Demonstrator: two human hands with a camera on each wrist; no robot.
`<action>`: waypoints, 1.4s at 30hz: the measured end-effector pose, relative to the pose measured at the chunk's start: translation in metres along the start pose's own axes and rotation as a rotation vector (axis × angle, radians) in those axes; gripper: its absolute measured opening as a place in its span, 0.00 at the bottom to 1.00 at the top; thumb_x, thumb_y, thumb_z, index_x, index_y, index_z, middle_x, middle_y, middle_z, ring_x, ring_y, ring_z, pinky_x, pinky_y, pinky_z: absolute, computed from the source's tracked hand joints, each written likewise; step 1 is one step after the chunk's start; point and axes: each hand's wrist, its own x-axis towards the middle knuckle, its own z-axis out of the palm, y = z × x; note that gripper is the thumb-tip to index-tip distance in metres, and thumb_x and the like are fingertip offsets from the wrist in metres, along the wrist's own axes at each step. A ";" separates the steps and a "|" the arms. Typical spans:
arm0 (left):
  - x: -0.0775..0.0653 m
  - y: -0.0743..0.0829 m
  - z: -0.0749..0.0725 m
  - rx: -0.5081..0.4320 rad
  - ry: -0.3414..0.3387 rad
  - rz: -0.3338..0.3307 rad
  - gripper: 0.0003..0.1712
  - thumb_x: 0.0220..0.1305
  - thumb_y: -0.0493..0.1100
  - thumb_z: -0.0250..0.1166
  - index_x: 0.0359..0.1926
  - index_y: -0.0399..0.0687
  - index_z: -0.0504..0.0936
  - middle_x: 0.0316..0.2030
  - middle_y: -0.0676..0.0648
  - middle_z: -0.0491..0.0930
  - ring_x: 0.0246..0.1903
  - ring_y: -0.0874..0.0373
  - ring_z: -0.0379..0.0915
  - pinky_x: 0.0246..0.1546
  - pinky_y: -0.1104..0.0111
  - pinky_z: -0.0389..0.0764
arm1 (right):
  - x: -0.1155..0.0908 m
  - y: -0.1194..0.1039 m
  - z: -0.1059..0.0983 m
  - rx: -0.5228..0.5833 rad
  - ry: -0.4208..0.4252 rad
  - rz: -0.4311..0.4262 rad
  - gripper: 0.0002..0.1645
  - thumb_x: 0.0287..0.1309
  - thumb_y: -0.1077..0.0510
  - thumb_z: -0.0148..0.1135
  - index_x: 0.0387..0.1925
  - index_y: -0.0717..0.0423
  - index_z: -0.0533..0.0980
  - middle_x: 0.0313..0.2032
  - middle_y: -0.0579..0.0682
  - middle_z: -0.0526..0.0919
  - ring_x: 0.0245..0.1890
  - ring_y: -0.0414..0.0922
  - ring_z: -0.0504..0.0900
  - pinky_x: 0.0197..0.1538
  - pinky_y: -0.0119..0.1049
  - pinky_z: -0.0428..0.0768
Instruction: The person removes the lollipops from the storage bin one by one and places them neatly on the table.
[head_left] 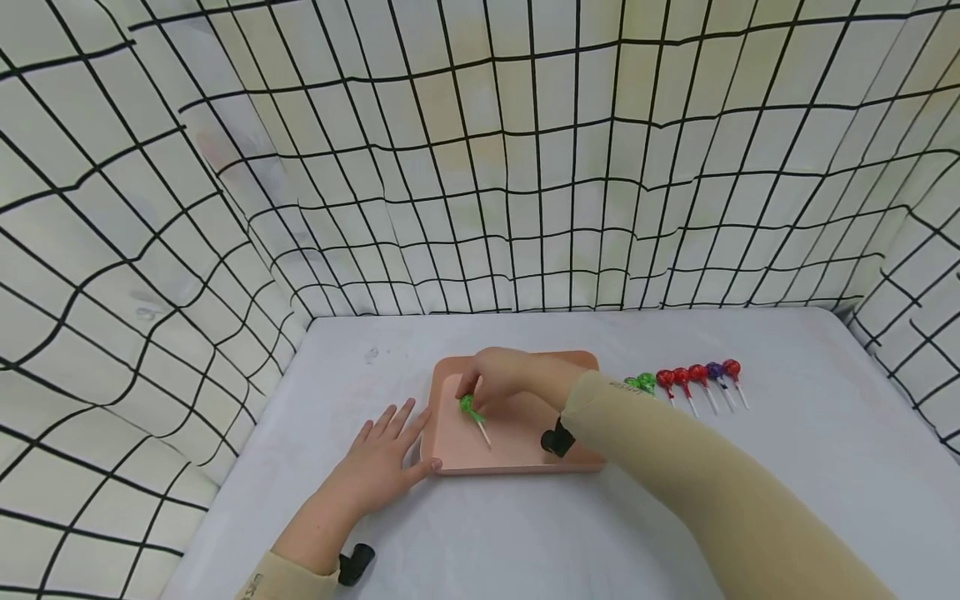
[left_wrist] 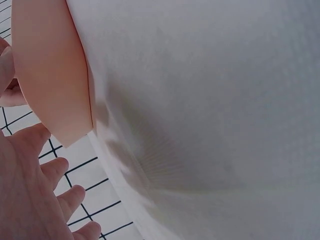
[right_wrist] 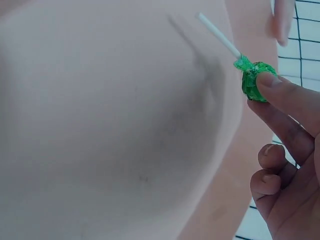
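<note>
Over the left part of a shallow pink tray (head_left: 513,442), my right hand (head_left: 501,375) pinches a green-wrapped lollipop (head_left: 467,405) by its candy head. Thumb and forefinger hold the candy in the right wrist view, where the lollipop (right_wrist: 256,82) has its white stick pointing away from the palm and casts a shadow on the tray floor. My left hand (head_left: 382,467) lies with spread fingers at the tray's left edge, its thumb at the near left corner. In the left wrist view those fingers are straight beside the tray wall (left_wrist: 55,65).
To the right of the tray lies a row of lollipops: green ones (head_left: 645,382) partly behind my right sleeve, several red ones (head_left: 681,377) and a purple one (head_left: 716,372). A white cloth (head_left: 495,533) covers the table. White walls with a black grid (head_left: 525,167) stand around it.
</note>
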 end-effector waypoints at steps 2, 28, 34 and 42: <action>0.000 0.001 0.000 0.001 -0.001 -0.001 0.48 0.65 0.72 0.55 0.78 0.56 0.54 0.78 0.44 0.45 0.76 0.39 0.39 0.72 0.39 0.45 | -0.004 0.004 -0.004 0.004 0.013 -0.006 0.17 0.58 0.60 0.68 0.50 0.44 0.86 0.44 0.34 0.85 0.49 0.35 0.79 0.55 0.33 0.77; 0.002 0.001 0.001 0.015 0.014 -0.004 0.49 0.65 0.71 0.56 0.78 0.55 0.54 0.78 0.42 0.46 0.75 0.38 0.40 0.71 0.39 0.45 | -0.095 0.069 -0.054 0.075 0.209 0.129 0.19 0.58 0.54 0.68 0.52 0.41 0.85 0.45 0.38 0.84 0.35 0.44 0.75 0.34 0.37 0.76; 0.003 0.000 0.002 0.017 0.019 0.005 0.49 0.65 0.71 0.55 0.78 0.55 0.53 0.78 0.42 0.46 0.75 0.38 0.40 0.71 0.38 0.45 | -0.128 0.085 -0.061 0.106 0.253 0.212 0.19 0.61 0.53 0.68 0.54 0.38 0.84 0.54 0.44 0.82 0.39 0.45 0.76 0.39 0.37 0.77; 0.002 0.000 0.002 0.023 0.017 0.004 0.49 0.65 0.71 0.55 0.78 0.55 0.53 0.78 0.42 0.46 0.75 0.37 0.40 0.71 0.38 0.45 | -0.167 0.118 -0.064 0.093 0.293 0.246 0.20 0.62 0.50 0.68 0.56 0.43 0.83 0.56 0.51 0.81 0.40 0.47 0.77 0.39 0.38 0.80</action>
